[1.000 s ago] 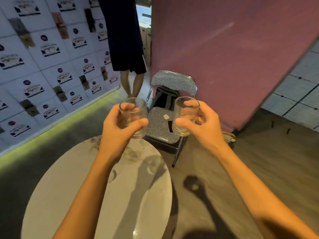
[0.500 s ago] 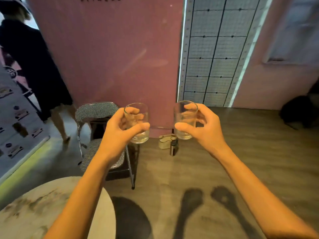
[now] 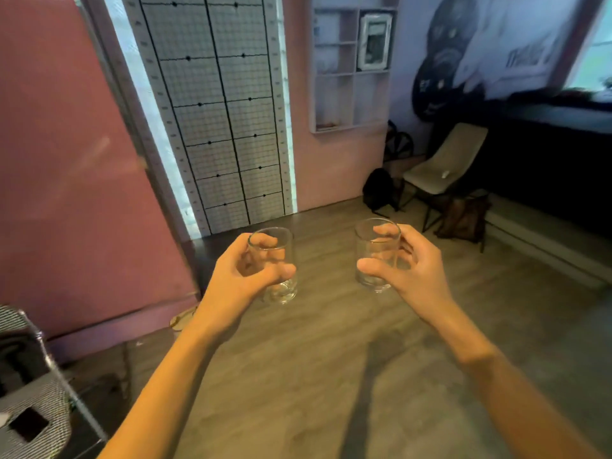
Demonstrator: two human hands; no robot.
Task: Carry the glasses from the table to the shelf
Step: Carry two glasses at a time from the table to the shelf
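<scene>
glasses (image 3: 281,289): clear glossy glass | floor (image 3: 331,359): matt wood (planked) | chair (image 3: 36,402): cloth, shiny metal

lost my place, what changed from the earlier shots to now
The view swung right: the table and standing person left the frame, the checked chair slid to the left edge, a wall shelf appeared. Unchanged: left hand grips left glass, right hand right glass.

We can't read any text here. Far right, the wall mural (image 3: 526,56) carries pale lettering, too blurred to make out. The framed sheet (image 3: 376,41) in the wall shelf (image 3: 347,128) shows dark marks, illegible. Small marks run along both edges of the grid panel (image 3: 215,127), far left of centre; can't tell if nos. or ticks.
</scene>
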